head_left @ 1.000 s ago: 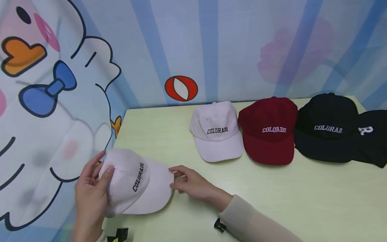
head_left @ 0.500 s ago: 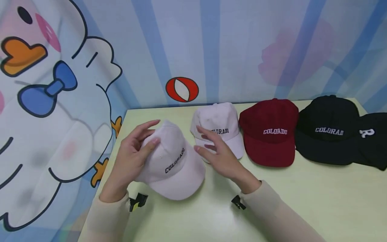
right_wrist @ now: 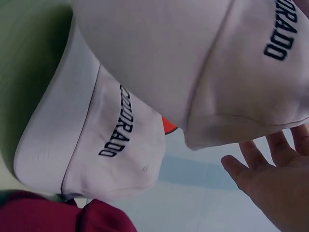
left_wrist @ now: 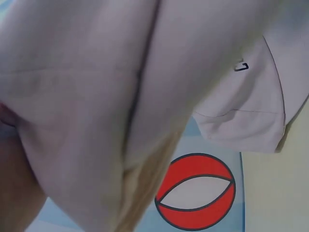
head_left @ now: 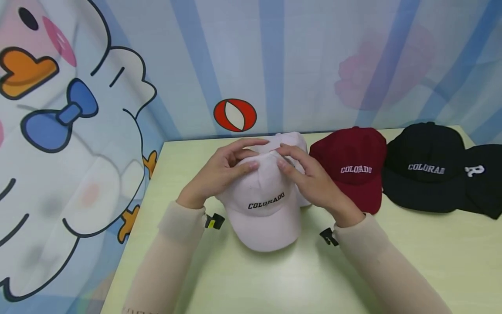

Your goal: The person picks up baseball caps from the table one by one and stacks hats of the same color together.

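A pale pinkish-white baseball cap [head_left: 260,213] with dark COLORADO lettering hangs over the table, brim toward me. My left hand [head_left: 221,170] grips its crown, thumb in front and fingers behind. At the crown's other side, my right hand [head_left: 313,179] touches the cap with its thumb and fingertips. The right wrist view shows the right hand's fingers [right_wrist: 277,150] loosely extended by the cap's edge. Behind the held cap stands a second pale cap [right_wrist: 116,130], mostly hidden in the head view. A sleeve [left_wrist: 87,96] fills much of the left wrist view.
A dark red cap [head_left: 354,152], a black COLORADO cap [head_left: 425,148] and another black cap [head_left: 486,187] with a white letter line the table's back right. Cartoon-printed cloth [head_left: 313,65] rises behind the pale table [head_left: 188,161] and along its left.
My left hand has carried the pale cap right and away from me, turning its brim toward me. The right hand let go of the brim and moved to the crown.
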A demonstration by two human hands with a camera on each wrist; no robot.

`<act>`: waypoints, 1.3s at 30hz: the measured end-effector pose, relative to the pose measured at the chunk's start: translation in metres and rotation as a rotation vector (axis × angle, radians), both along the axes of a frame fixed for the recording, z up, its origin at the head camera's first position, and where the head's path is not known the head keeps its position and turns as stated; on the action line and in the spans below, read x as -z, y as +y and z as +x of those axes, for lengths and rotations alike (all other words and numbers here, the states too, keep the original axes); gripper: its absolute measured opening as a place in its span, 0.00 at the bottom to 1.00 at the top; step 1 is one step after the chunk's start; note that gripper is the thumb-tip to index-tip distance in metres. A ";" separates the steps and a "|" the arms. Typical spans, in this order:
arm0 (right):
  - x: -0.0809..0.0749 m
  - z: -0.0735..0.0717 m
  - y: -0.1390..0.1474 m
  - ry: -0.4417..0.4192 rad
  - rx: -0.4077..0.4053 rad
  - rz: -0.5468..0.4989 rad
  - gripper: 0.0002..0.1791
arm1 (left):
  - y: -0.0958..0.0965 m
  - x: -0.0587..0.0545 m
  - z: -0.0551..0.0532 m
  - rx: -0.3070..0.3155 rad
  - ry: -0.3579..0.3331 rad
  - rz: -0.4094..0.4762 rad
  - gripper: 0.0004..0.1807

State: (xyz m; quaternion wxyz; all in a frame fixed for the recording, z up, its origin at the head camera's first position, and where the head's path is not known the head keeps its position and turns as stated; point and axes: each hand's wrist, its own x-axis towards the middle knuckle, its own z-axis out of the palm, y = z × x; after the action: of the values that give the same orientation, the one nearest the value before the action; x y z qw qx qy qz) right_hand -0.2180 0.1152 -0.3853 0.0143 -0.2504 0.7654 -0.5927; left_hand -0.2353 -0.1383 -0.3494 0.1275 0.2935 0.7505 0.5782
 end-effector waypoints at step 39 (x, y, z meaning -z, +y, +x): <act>0.048 -0.071 0.000 -0.466 0.284 0.240 0.46 | 0.054 0.107 -0.090 -0.806 -0.141 -0.181 0.26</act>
State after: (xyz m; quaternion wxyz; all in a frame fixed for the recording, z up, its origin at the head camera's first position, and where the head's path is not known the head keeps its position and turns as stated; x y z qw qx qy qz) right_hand -0.2892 0.1149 -0.4337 0.1359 0.0056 0.8335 -0.5355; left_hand -0.3253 -0.0843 -0.4569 -0.0325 -0.0762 0.8426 0.5321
